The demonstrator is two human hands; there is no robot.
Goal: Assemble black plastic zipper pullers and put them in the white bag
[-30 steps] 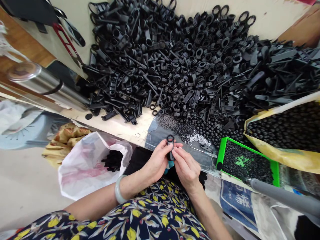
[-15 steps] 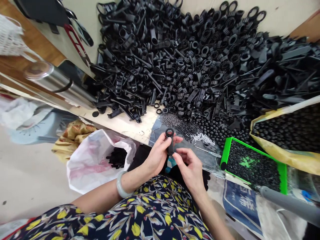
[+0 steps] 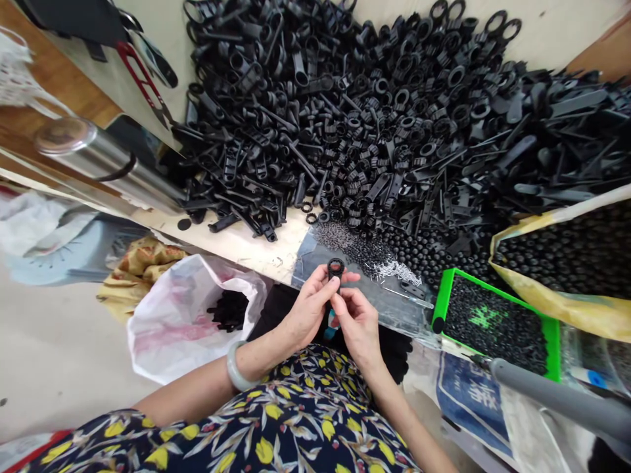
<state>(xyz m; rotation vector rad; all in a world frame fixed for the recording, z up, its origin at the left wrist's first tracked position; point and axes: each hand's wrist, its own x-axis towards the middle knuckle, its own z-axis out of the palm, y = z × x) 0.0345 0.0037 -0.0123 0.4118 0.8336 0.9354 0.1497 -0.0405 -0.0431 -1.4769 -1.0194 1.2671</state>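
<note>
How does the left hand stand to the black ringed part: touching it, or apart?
Touching. The head view shows the left hand gripping the black ringed part, its thumb on it below the ring.

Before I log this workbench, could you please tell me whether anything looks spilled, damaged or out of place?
Nothing plainly stands out. The silvery pins lie strewn, a few straying, but the black parts beyond lie loose too. The ring-ended piece in the hands shows no damage, though partly hidden.
</note>
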